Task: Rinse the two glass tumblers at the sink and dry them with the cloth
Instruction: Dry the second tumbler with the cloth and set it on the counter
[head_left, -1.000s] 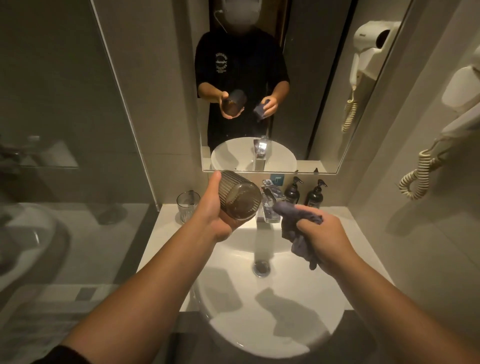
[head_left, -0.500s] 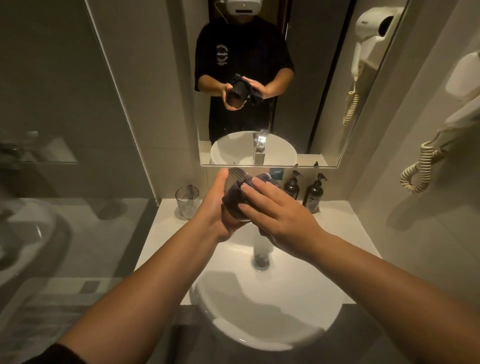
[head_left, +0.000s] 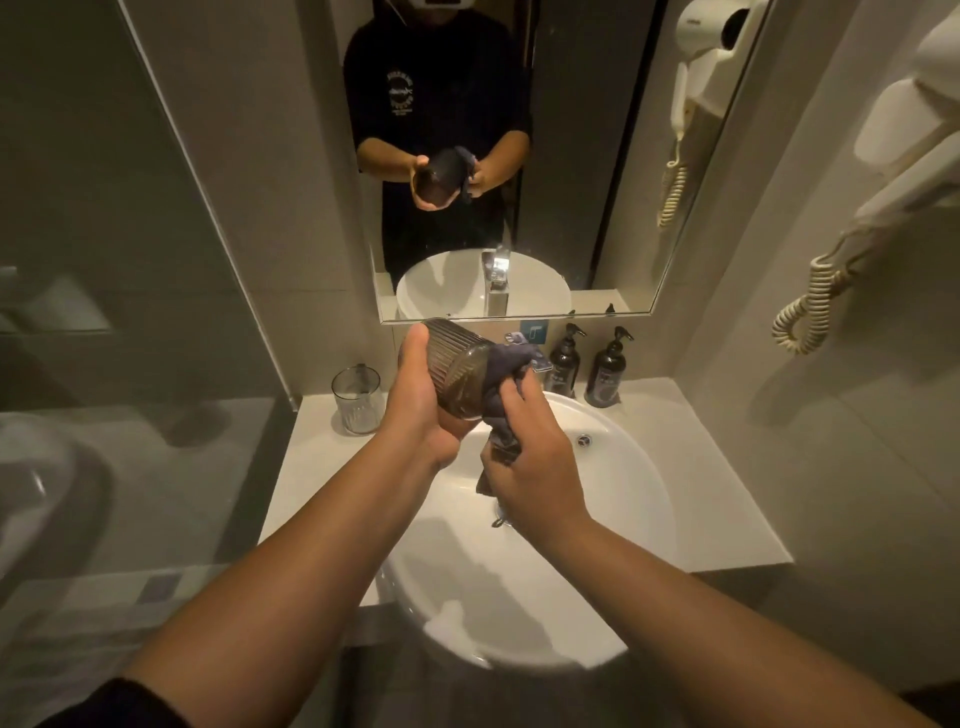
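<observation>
My left hand (head_left: 421, 410) grips a ribbed glass tumbler (head_left: 457, 364), tilted on its side above the white sink (head_left: 623, 519), its base toward me. My right hand (head_left: 530, 457) holds a dark grey-blue cloth (head_left: 506, 369) pressed against the tumbler's right side, with a tail of cloth hanging below the hand. A second ribbed tumbler (head_left: 357, 400) stands upright on the white counter (head_left: 311, 467) at the left, apart from both hands. The faucet is mostly hidden behind the tumbler and cloth.
Two dark pump bottles (head_left: 563, 361) (head_left: 605, 374) stand at the back of the counter. A mirror (head_left: 519, 156) hangs above them. A glass shower panel (head_left: 130, 260) borders the left. A wall hair dryer with a coiled cord (head_left: 810, 306) hangs at the right.
My right hand came from apart to cover the tumbler's base with the cloth, then slid to the tumbler's right side and lower. The tumbler stays in my left hand.
</observation>
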